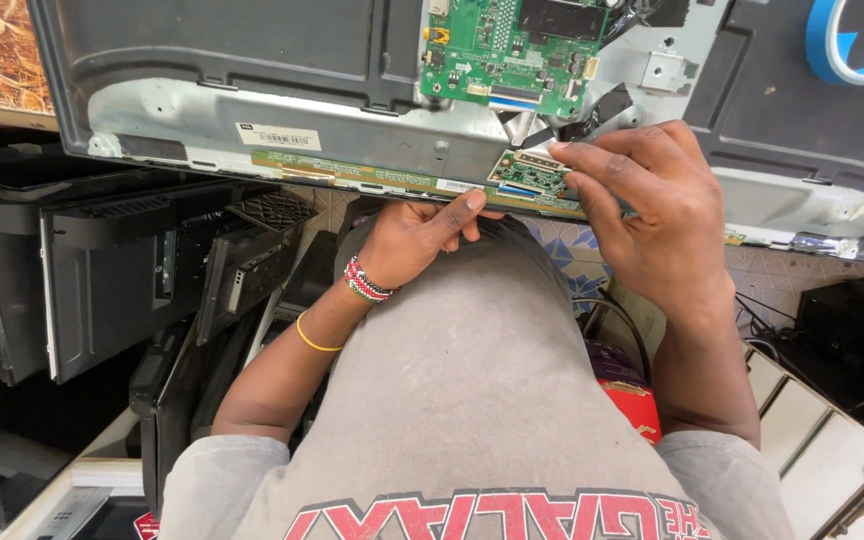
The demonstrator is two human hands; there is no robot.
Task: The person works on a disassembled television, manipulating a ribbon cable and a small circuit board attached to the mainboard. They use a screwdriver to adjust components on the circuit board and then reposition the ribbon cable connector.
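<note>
Left hand [407, 235] is pinching the panel's near edge [372, 178]; right hand [652, 215] is gripping the small green board [524, 170], best eased gently

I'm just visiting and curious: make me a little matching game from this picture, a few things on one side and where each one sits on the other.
Things:
1. large green circuit board
2. roll of blue tape
3. beaded bracelet
4. small green board

Places:
A. on the left wrist
B. under the right hand fingertips, at the panel's lower edge
C. top right corner
D. top centre, on the grey metal back of the screen

Pairs: 1-D, 2-C, 3-A, 4-B
</note>
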